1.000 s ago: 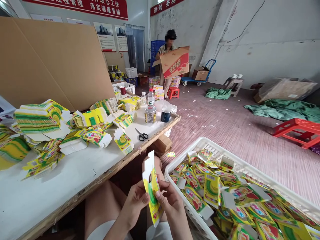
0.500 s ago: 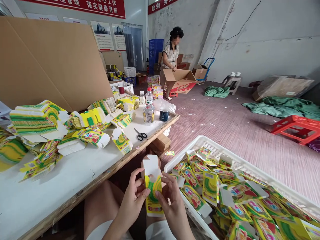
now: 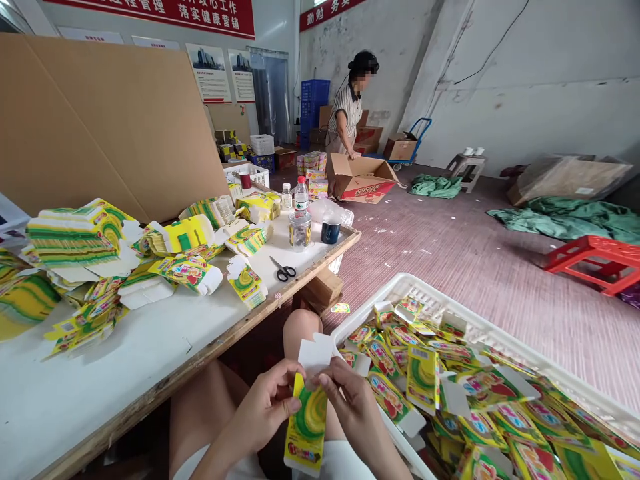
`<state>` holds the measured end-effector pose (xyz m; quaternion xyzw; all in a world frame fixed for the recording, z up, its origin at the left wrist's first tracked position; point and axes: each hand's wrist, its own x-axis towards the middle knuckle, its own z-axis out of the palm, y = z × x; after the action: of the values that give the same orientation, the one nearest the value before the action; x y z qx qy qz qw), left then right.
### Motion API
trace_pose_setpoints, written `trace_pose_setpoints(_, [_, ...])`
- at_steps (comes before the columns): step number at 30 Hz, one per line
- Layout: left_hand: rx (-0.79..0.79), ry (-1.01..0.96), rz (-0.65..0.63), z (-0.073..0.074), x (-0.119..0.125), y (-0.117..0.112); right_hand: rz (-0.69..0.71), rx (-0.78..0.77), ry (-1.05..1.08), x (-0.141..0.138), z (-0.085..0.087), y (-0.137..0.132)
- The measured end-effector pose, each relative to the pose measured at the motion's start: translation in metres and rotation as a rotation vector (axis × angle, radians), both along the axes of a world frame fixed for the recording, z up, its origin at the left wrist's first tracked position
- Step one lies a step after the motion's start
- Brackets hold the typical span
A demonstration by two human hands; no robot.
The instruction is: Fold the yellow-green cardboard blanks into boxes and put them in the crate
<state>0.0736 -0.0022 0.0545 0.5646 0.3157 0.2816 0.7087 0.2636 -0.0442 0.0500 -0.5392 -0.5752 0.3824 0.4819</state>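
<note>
Between my two hands is a small yellow and green cardboard box (image 3: 307, 427), with its white top flap (image 3: 315, 353) standing up. My left hand (image 3: 267, 403) grips the box's left edge, thumb on the printed front. On the other side my right hand (image 3: 350, 400) pinches the upper right edge near the base of the flap. The box is held above my lap. To the right of my hands, a white plastic basket (image 3: 400, 283) holds many similar boxes (image 3: 423, 377). Flat unfolded cartons (image 3: 75, 240) lie in stacks on the table at left.
A white table (image 3: 150, 340) with a wooden edge carries scissors (image 3: 283, 269), a clear jar (image 3: 300, 231), a dark mug (image 3: 331, 231) and a bottle (image 3: 301, 195). A large cardboard sheet (image 3: 110, 127) stands behind. Farther off, a person (image 3: 347, 113) handles an open carton (image 3: 363, 183). A red stool (image 3: 595, 260) stands right.
The box has dropped slightly and tilted, its flap leaning right. My right hand has moved up to the flap's base. The person in the background has lowered the carton to the floor.
</note>
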Motion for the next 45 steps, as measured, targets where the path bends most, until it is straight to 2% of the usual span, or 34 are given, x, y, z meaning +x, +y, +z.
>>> trace_pose_setpoints(5, [-0.095, -0.091, 0.011, -0.002, -0.003, -0.001, -0.094, 0.004, 0.244, -0.007, -0.013, -0.001])
trace_pose_setpoints(8, [-0.043, -0.047, -0.012, 0.000, -0.003, 0.002, -0.083, 0.064, 0.123, -0.003, -0.010, -0.001])
trace_pose_setpoints(11, [0.016, 0.021, 0.057, 0.001, -0.003, 0.004, -0.075, 0.109, -0.019, 0.004, -0.001, -0.002])
trace_pose_setpoints(15, [0.082, 0.100, 0.142, 0.000, 0.000, 0.001, -0.004, -0.093, -0.048, 0.003, -0.001, -0.001])
trace_pose_setpoints(18, [0.121, 0.136, 0.123, 0.002, 0.002, -0.001, -0.053, -0.148, -0.076, -0.005, -0.010, 0.002])
trace_pose_setpoints(22, [0.094, 0.126, 0.094, 0.005, 0.002, -0.001, -0.115, -0.098, -0.133, -0.010, -0.017, 0.004])
trace_pose_setpoints(27, [0.082, 0.141, 0.113, 0.006, 0.004, -0.001, -0.051, -0.096, -0.102, -0.010, -0.015, 0.003])
trace_pose_setpoints(32, [0.050, 0.118, 0.142, 0.004, 0.009, -0.002, -0.181, -0.120, -0.170, -0.009, -0.018, 0.004])
trace_pose_setpoints(36, [0.026, 0.108, 0.184, 0.002, 0.008, 0.003, -0.108, -0.088, -0.160, 0.000, -0.015, 0.005])
trace_pose_setpoints(39, [0.034, 0.114, 0.217, 0.002, 0.012, 0.001, -0.083, -0.060, -0.063, 0.002, -0.012, 0.003])
trace_pose_setpoints(43, [0.135, 0.137, 0.219, 0.000, 0.022, -0.002, -0.193, -0.004, 0.115, -0.002, -0.010, 0.000])
trace_pose_setpoints(45, [0.307, 0.202, 0.267, -0.004, 0.021, 0.008, -0.449, 0.109, 0.211, 0.002, -0.009, -0.001])
